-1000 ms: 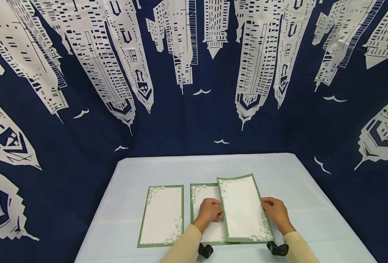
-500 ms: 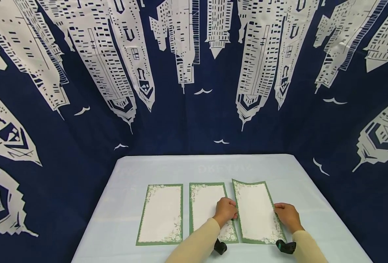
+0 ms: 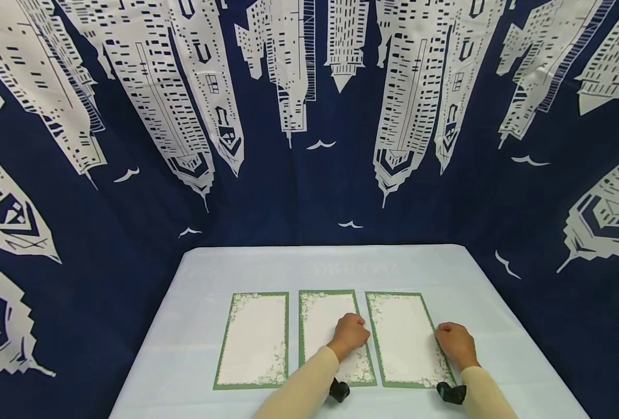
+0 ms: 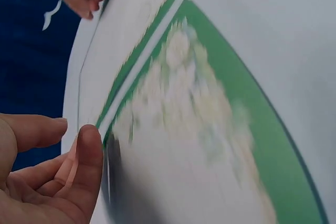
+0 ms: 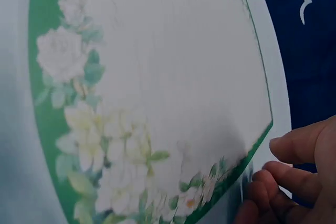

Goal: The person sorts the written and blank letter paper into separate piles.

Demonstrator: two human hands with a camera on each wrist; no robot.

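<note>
Three white paper sheets with green floral borders lie flat in a row: a left sheet (image 3: 254, 337), a middle sheet (image 3: 322, 326) and a right sheet (image 3: 406, 337). Over the right edge of the middle sheet is my left hand (image 3: 350, 336), near the narrow gap beside the right sheet. The left wrist view shows its thumb and fingers apart, holding nothing. My right hand (image 3: 456, 344) is by the right sheet's outer edge. In the right wrist view, its loosely bent fingers (image 5: 262, 182) pinch no paper; whether they touch the edge is unclear.
The sheets lie on a white-covered table (image 3: 204, 302) with faint lettering toward its back. A navy cloth (image 3: 288, 192) with white city buildings hangs behind and at the sides. A black device (image 3: 339, 390) is worn at the left wrist, another (image 3: 451, 393) at the right.
Both hands carried the right sheet rightward off the middle sheet. It has come down flat beside it, and the fingers have let go. The left and middle sheets stayed put.
</note>
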